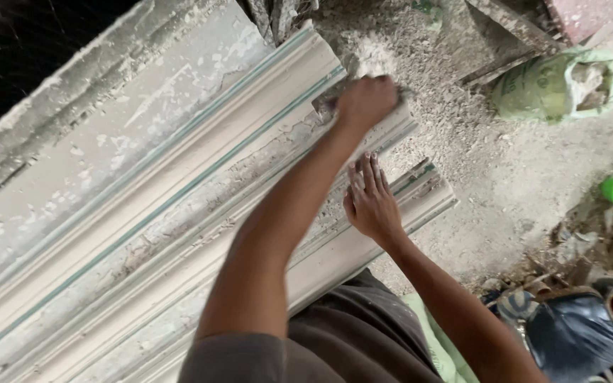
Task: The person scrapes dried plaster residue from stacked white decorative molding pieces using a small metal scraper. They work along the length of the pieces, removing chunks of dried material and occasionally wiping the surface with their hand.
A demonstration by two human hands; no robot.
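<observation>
Left hand (pixel 367 101): fist closed on a small flat scraper (pixel 326 105), pressed to the far end of the plaster moulding (pixel 179 206) | Right hand (pixel 370 202): fingers spread flat, empty, steadying the moulding nearer the body | Beyond both hands: dusty floor (pixel 505 177), green sack (pixel 558 85).

**Soft daylight, slight motion blur**

We see even, diffuse daylight with no glare. Shadows are faint beneath our left hand (pixel 367 101) and right hand (pixel 370 202). The top-left corner falls dark. Mild blur softens both arms and the frame edges.
</observation>
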